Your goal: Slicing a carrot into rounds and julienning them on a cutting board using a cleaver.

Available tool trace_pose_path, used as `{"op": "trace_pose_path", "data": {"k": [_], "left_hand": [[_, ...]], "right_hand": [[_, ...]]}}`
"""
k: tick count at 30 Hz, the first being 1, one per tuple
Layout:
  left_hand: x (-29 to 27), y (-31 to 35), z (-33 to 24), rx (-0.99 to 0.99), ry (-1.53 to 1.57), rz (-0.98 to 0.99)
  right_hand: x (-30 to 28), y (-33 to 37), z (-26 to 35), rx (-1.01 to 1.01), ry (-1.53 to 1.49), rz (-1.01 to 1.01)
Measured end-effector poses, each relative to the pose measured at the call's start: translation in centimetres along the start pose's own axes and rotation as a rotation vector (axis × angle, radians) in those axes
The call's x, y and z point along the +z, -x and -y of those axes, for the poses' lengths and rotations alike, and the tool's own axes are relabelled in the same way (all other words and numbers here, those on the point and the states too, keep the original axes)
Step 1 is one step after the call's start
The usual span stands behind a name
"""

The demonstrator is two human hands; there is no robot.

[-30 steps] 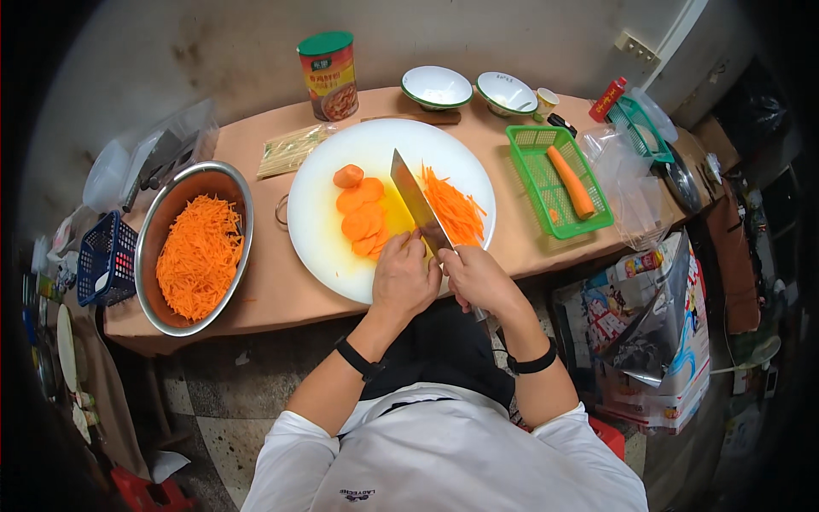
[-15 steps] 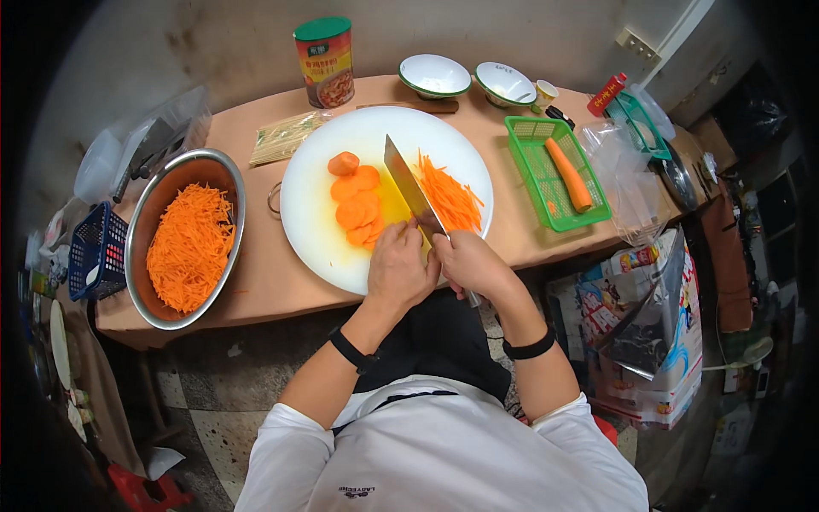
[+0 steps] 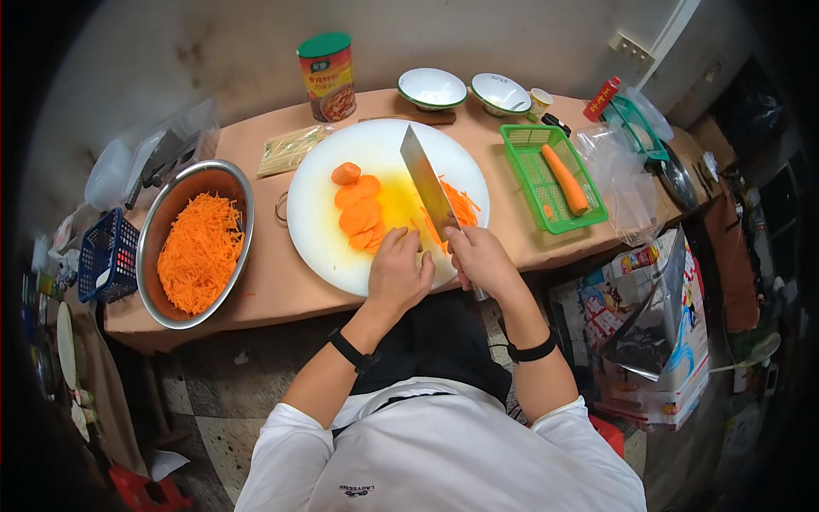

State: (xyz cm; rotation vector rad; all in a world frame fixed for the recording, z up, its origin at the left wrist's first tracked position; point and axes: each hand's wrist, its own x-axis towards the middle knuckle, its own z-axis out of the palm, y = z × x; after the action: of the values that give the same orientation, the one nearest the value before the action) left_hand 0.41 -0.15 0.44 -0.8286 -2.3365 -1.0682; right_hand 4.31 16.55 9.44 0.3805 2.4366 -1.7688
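A round white cutting board lies on the tan table. On it sit overlapping carrot slices, a carrot end piece and a heap of thin carrot strips to the right of the blade. My right hand grips the handle of a broad cleaver, blade edge down on the board. My left hand presses down on the nearest carrot slices, fingers curled right beside the blade.
A steel bowl of shredded carrot stands at the left, beside a blue basket. A green basket holds a whole carrot. A green-lidded can, two bowls, skewers and plastic bags line the back.
The cleaver and both hands have stayed at the board's near edge, with only small chopping shifts. The view has tilted slightly.
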Motion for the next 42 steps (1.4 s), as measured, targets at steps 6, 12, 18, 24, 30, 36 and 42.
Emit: {"op": "trace_pose_path", "data": {"k": [6, 12, 18, 24, 30, 36, 42], "left_hand": [[-3.0, -0.3, 0.5, 0.060, -0.027, -0.107], [-7.0, -0.8, 4.7, -0.218, -0.250, -0.164], [-7.6, -2.1, 7.4, -0.331, -0.120, 0.088], [-7.4, -2.8, 8.0, -0.400, -0.073, 0.087], [-7.9, -2.4, 6.6, -0.367, -0.057, -0.076], [-4.7, -2.8, 1.1, 0.004, -0.043, 0.004], [-0.9, -2.1, 0.4, -0.011, -0.074, 0.115]], "right_hand": [[-1.5, 4.2, -0.1, 0.085, 0.067, 0.148], [-3.0, 6.8, -1.3, 0.145, 0.103, 0.247], [-4.1, 4.2, -1.6, 0.143, 0.142, 0.141], [-2.2, 3.9, -1.7, 0.020, 0.187, 0.154], [-1.4, 4.2, -0.7, 0.061, 0.213, 0.221], [-2.6, 3.3, -0.4, 0.054, 0.267, 0.091], [-2.4, 4.5, -0.2, 0.005, 0.184, 0.066]]}}
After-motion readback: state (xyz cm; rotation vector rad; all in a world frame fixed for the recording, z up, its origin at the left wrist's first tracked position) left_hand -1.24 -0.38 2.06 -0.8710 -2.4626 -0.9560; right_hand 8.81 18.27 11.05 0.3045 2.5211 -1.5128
